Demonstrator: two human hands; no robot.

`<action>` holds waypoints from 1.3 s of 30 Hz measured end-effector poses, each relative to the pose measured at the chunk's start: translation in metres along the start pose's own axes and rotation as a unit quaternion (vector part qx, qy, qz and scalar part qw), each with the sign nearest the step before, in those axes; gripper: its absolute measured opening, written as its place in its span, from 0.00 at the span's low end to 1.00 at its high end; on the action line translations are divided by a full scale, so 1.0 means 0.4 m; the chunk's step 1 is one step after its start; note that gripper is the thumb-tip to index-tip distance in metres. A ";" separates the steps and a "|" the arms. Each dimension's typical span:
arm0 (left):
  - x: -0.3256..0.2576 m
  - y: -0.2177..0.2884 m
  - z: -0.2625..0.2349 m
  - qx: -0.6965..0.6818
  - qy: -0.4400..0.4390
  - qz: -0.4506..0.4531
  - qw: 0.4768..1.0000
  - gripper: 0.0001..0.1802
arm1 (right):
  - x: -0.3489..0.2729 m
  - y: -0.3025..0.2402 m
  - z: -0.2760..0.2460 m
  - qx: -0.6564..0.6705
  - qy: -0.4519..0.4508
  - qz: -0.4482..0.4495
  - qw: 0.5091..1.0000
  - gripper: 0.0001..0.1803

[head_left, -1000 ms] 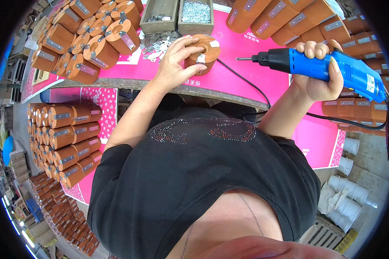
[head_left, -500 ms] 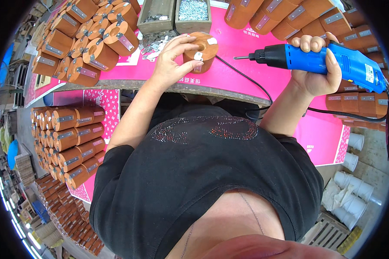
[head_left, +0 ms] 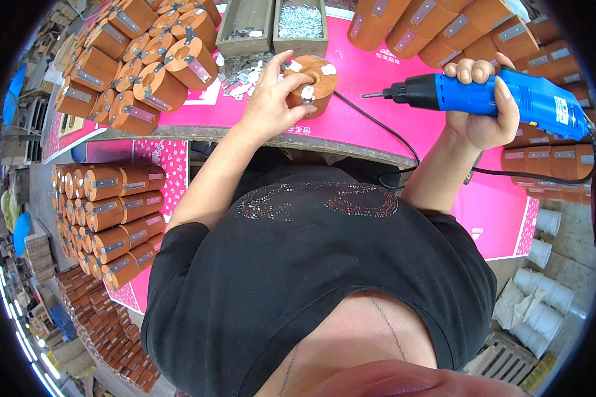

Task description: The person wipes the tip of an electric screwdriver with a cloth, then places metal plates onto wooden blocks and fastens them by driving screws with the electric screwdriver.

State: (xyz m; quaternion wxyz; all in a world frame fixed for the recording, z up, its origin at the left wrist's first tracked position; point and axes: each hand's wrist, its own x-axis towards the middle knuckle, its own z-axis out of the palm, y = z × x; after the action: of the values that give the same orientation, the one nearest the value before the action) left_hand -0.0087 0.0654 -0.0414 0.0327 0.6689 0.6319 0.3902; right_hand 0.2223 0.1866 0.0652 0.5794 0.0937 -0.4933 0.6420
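Note:
A brown wooden cylinder (head_left: 324,78) with a round hole in its top stands on the pink-covered table, with small pale metal tabs at its top edge. My left hand (head_left: 271,102) grips it from the left, thumb on the near side and a bent finger at the hole; another finger sticks up, off the wood. To the right, my right hand (head_left: 480,106) is wrapped round a blue electric screwdriver (head_left: 467,94). Its bit points left toward the cylinder, a gap apart from it.
Loose metal tabs (head_left: 244,76) lie left of the cylinder. Behind stand a wooden box of tabs (head_left: 238,45) and a wooden box of screws (head_left: 304,48). Stacked cylinders (head_left: 155,83) crowd the left, more cylinders (head_left: 453,30) the back right. A black cable (head_left: 384,126) crosses the table.
My left hand's fingers have shifted on the cylinder, one now bent at the hole, baring a pale tab at the top's far left. The screwdriver stays nearly in place.

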 end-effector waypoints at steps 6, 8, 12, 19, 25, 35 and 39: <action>0.010 -0.001 0.003 -0.121 -0.064 -0.076 0.988 0.25 | -0.018 -0.018 0.000 0.009 0.001 0.038 0.999 0.24; 0.006 -0.003 -0.004 -0.138 -0.068 -0.053 0.987 0.24 | -0.023 -0.020 0.009 -0.019 0.017 0.035 0.999 0.24; 0.007 0.041 -0.072 -0.096 -0.070 -0.056 0.991 0.24 | -0.025 -0.023 0.018 -0.016 0.008 0.033 0.999 0.23; 0.072 0.025 -0.256 -0.049 0.094 0.020 0.994 0.23 | -0.025 -0.018 0.017 -0.026 0.014 0.032 0.999 0.23; 0.125 -0.159 -0.434 0.227 0.280 -0.020 0.932 0.22 | -0.032 -0.028 0.017 -0.045 0.025 0.019 0.998 0.22; 0.188 -0.472 -0.560 0.454 0.278 -0.199 0.822 0.23 | -0.037 -0.028 0.022 -0.055 0.052 0.012 0.997 0.22; 0.203 -0.496 -0.522 0.458 0.323 -0.221 0.798 0.25 | -0.039 -0.028 0.035 -0.072 0.053 0.015 0.996 0.23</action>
State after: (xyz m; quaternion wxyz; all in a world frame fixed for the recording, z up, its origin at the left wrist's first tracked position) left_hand -0.2975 0.0820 0.0360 -0.3987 0.2832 0.8411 0.2310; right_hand 0.2302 0.1642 0.0669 0.6007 0.0103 -0.5078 0.6174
